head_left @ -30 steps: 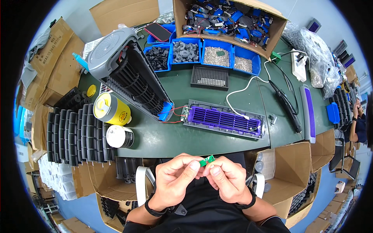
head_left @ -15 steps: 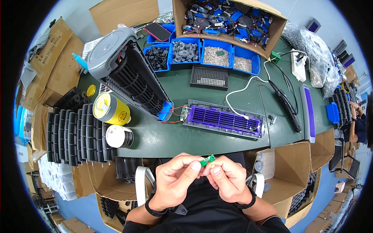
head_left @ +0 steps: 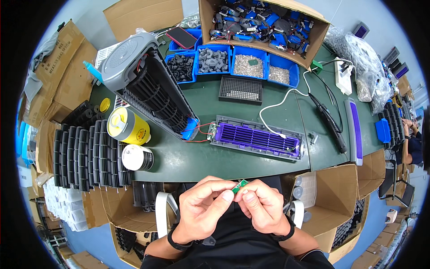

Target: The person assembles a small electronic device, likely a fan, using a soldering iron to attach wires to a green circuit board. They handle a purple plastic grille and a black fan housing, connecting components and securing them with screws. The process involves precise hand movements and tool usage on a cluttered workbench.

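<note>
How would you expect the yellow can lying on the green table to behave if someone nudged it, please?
The yellow can lies on its side on the green table, so a nudge would probably set it rolling. The white tape roll close beside it might stop it that way. It looks rigid, so it should not dent easily.

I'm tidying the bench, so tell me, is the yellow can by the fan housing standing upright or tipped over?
Tipped over: the yellow can lies on its side on the green table, its white lid facing left.
</note>
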### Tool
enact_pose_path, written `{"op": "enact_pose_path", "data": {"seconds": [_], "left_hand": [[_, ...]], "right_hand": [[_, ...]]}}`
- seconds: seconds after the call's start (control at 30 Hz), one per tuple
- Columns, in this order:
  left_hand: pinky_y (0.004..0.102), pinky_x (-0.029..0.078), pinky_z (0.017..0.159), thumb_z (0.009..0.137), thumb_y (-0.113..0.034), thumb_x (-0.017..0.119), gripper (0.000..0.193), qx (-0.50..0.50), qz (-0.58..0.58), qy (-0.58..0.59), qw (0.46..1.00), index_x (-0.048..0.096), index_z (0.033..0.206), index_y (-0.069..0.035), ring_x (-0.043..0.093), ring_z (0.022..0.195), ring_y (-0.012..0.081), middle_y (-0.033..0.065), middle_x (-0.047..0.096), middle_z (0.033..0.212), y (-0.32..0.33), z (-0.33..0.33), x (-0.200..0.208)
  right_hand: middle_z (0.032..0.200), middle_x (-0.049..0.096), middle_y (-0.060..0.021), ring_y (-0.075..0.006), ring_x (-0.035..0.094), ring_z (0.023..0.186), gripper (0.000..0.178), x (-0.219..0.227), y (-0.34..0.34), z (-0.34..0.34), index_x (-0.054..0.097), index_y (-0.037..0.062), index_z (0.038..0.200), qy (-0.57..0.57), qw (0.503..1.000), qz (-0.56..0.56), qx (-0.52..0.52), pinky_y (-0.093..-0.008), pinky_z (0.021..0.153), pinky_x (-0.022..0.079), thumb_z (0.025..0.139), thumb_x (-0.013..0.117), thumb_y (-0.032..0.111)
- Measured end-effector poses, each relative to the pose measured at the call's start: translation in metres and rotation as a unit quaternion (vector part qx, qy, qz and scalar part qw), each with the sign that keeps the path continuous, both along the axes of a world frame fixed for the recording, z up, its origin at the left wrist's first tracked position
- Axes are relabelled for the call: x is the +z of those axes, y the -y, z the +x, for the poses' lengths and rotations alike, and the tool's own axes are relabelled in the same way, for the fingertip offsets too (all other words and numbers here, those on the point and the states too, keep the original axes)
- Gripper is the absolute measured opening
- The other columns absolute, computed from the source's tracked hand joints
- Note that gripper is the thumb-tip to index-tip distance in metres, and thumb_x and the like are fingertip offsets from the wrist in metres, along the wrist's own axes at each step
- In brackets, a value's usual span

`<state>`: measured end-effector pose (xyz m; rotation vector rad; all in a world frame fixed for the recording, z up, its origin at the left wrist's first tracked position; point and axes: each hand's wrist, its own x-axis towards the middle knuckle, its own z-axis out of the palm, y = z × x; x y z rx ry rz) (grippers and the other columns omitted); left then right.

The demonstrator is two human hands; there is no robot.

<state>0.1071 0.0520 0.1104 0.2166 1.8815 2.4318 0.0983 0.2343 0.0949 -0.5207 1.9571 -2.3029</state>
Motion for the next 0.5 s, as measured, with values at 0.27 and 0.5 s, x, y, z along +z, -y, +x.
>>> {"op": "enact_pose_path", "data": {"seconds": [0.27, 0.5], "left_hand": [[0.0337, 0.059, 0.090, 0.101, 0.008, 0.064, 0.023, 0.000, -0.011, -0.007, 1.000, 0.071, 0.123, 0.011, 0.072, 0.104, 0.0219, 0.0193, 0.071, 0.117, -0.0007, -0.0020, -0.0002], [0.0332, 0.059, 0.088, 0.102, 0.007, 0.065, 0.022, 0.004, -0.010, -0.009, 1.000, 0.072, 0.122, 0.011, 0.073, 0.100, 0.0217, 0.0192, 0.072, 0.114, -0.0023, -0.0038, 0.0016]], "right_hand": [[0.090, 0.071, -0.0060, -0.0098, 0.062, 0.066, 0.019, 0.0001, -0.0033, 0.0008, 0.068, -0.0029, 0.107, 0.020, 1.000, 0.007, 0.005, -0.0259, 0.060, 0.051, 0.112, 0.056, 0.011], [0.093, 0.072, -0.0077, -0.0102, 0.062, 0.067, 0.018, -0.0019, -0.0021, 0.0007, 0.069, -0.0045, 0.108, 0.016, 1.000, 0.002, 0.002, -0.0265, 0.060, 0.051, 0.112, 0.057, 0.009]]}}
